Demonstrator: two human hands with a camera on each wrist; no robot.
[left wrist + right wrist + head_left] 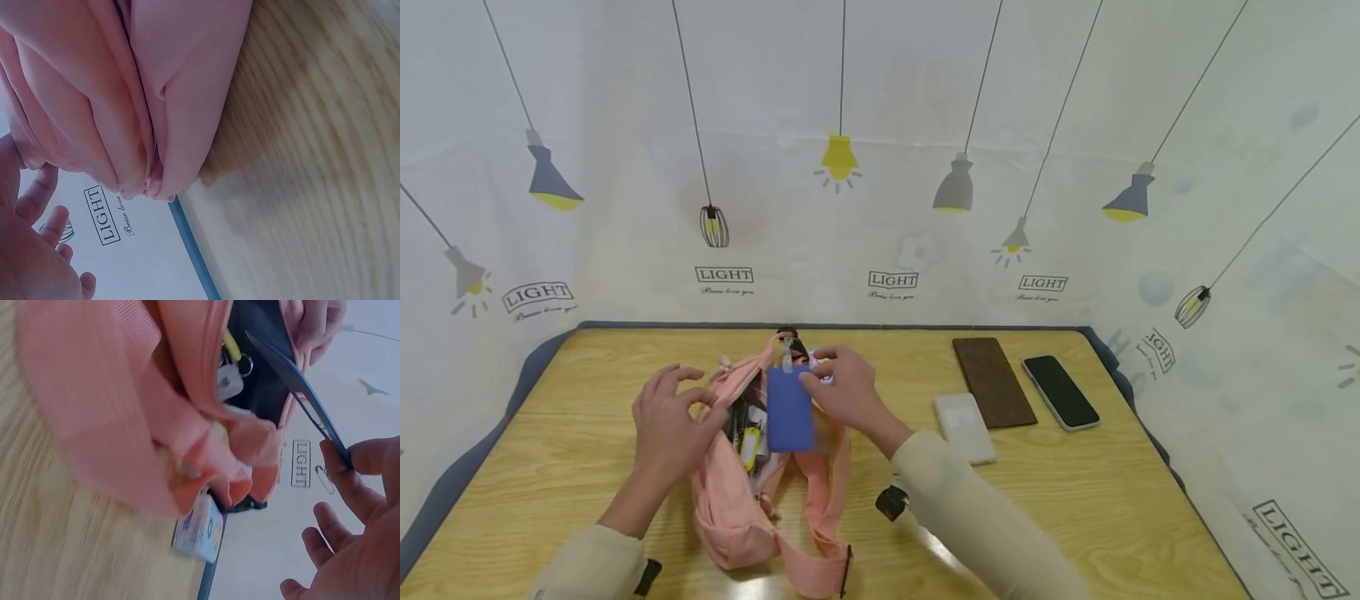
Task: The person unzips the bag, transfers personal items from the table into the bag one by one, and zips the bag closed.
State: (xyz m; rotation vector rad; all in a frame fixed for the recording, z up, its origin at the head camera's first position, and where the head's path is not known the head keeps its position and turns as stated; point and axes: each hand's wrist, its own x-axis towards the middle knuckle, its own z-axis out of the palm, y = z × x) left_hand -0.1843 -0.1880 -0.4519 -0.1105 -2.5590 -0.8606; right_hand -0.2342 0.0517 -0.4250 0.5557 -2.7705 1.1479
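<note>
Above the table (917, 550), the right hand (850, 390) pinches a cardholder (789, 413).

Matt cloth is shown by the pink waist bag (718, 500), glossy wood grain by the tabletop (557, 450).

Your head view has soft, even light, leaving the pale printed backdrop (902, 75) slightly washed out. You get white glare on the glossy wood-grain surface (1120, 492), toward its near side. The lower edge of the blue card holder (790, 412) looks soft. Your left wrist view is dimmer and cooler, with shadow beside the pink bag (194, 81). In your right wrist view, the small printed packet (200, 530) is blurred.
</note>
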